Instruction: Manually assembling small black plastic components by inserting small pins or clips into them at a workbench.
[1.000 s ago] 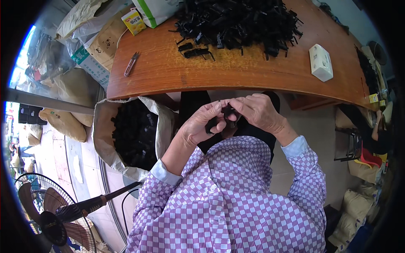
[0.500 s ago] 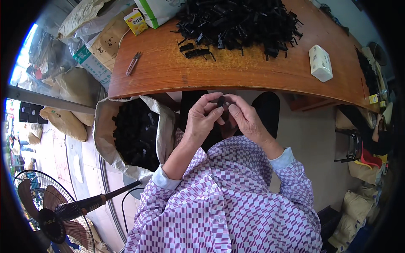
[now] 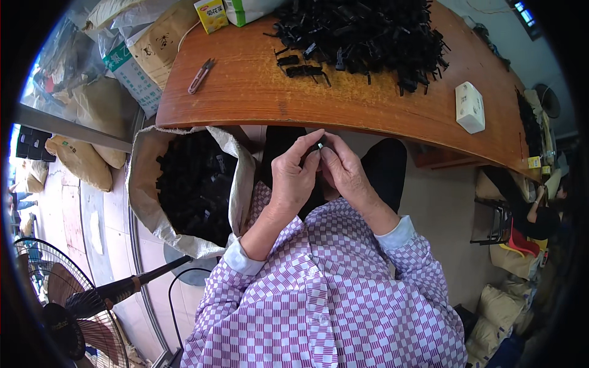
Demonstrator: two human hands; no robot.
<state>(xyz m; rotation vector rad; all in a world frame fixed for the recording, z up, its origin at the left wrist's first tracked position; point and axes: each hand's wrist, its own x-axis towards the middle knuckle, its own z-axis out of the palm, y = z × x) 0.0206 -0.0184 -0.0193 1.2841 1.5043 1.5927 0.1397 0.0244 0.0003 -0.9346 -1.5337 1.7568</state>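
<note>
Over my lap, just off the table's near edge, my left hand [image 3: 293, 175] and my right hand [image 3: 350, 173] meet fingertip to fingertip. Both are closed around a small dark piece [image 3: 321, 146] with a pale spot on it; the fingers cover most of it, so its kind does not show. On the wooden table [image 3: 245, 101] ahead lies a big heap of black plastic parts [image 3: 368, 46] with thin straps or wires sticking out. An open woven sack [image 3: 147, 205] beside my left knee holds many black pieces [image 3: 196, 190].
Pink-handled thread snips [image 3: 198, 80] lie at the table's left, a white tissue pack [image 3: 470, 107] at its right. A yellow carton [image 3: 211, 15] stands at the far left corner. A fan [image 3: 67, 313] is at lower left. Another person's arm [image 3: 536, 205] shows far right.
The view has shifted slightly. My hands stay together over my lap, with the fingers closed further over the small piece, and a pale spot now shows between them.
</note>
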